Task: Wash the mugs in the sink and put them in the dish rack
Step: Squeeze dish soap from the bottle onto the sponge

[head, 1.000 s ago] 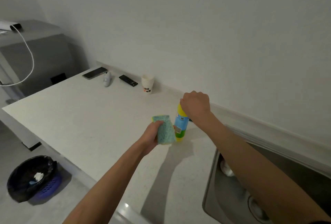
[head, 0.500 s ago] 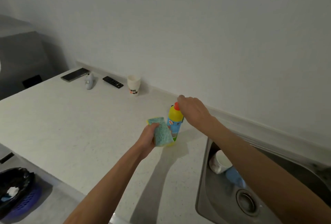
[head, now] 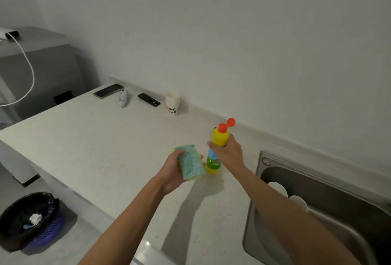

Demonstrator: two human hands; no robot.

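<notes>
Two white mugs [head: 277,187] lay in the steel sink [head: 330,178] at the right. Only their pale rims showed past the right forearm, so their handles and how they sat could not be told. They were probably ceramic: stiff, fairly heavy and chippable against the steel, and likely to turn slippery once wet and soapy. A hold through the handle, or fingers wrapped round the body, looked safer than a pinch on the rim. No dish rack was in view.

The left hand [head: 172,172] was held out over the table [head: 84,137] and gripped a green and yellow sponge [head: 190,163], green face up. Its thumb lay on one edge and its fingertips curled round the other. The sponge looked soft and light, and would give under a squeeze.

The right hand [head: 228,154] reached in from the sink side with its fingers closed round the upper part of a dish soap bottle [head: 220,136]. The bottle stood upright just beside the sponge, its orange flip cap [head: 231,122] open. Whether its base touched the table could not be told. The plastic bottle looked light and squeezable.
</notes>
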